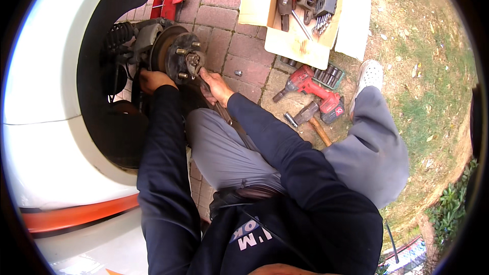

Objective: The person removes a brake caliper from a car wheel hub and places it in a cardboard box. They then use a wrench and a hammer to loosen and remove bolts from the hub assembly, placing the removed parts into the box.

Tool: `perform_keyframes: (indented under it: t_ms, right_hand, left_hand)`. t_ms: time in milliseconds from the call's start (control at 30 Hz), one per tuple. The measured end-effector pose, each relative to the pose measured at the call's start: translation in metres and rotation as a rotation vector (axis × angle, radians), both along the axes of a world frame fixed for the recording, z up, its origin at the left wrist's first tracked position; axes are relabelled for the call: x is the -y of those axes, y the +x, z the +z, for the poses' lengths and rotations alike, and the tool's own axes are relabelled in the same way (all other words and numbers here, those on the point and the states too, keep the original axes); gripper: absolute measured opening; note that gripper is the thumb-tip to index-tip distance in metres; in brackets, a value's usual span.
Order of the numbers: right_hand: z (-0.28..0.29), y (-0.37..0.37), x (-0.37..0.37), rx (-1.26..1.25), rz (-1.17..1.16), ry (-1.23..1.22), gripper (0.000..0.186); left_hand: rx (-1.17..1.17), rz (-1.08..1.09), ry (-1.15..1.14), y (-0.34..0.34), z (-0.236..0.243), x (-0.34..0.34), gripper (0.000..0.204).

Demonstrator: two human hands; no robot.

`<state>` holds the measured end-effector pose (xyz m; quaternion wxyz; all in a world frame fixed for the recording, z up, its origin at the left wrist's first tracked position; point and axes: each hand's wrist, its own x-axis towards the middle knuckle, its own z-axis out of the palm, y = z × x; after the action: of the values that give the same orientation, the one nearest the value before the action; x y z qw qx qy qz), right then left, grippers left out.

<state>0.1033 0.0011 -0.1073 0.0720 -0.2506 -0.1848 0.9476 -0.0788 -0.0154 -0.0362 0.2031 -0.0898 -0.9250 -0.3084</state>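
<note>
At a white car's open wheel well point(107, 137), a rusty brake disc with a studded hub point(186, 56) is exposed below a coil spring point(119, 35) and bracket. My left hand point(154, 80) is curled behind the disc's lower left edge, its grip partly hidden. My right hand point(218, 87), at the hub's lower right, grips a long metal tool point(224, 113) whose upper end reaches the hub; its exact type is unclear. A small metal nut point(238, 73) lies on the bricks just right of that hand.
A red jack point(167, 0) stands behind. A cardboard box of tools point(318, 51) sits at upper right, near a socket set point(330, 75), red impact wrench point(318, 91), hammer point(320, 131) and loose socket point(289, 119). My right foot point(368, 71) is beside grass point(428, 102).
</note>
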Motion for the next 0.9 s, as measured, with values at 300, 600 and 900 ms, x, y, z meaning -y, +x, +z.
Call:
perform_keyframes:
  t_ms: [300,600,900]
  right_hand:
    - [0.107,-0.008,0.006,-0.033,-0.169,-0.808,0.060]
    - [0.034,0.029,0.004,0.192,0.047,-0.061,0.057]
    - [-0.014,0.023,-0.007,0.028,0.057,0.073,0.058]
  left_hand:
    - [-0.074,-0.003,-0.336,-0.012,-0.010,0.013,0.031]
    - [-0.098,-0.027,-0.203,-0.025,-0.023,0.021,0.027]
    - [0.095,0.055,0.047,-0.006,-0.001,0.003,0.034]
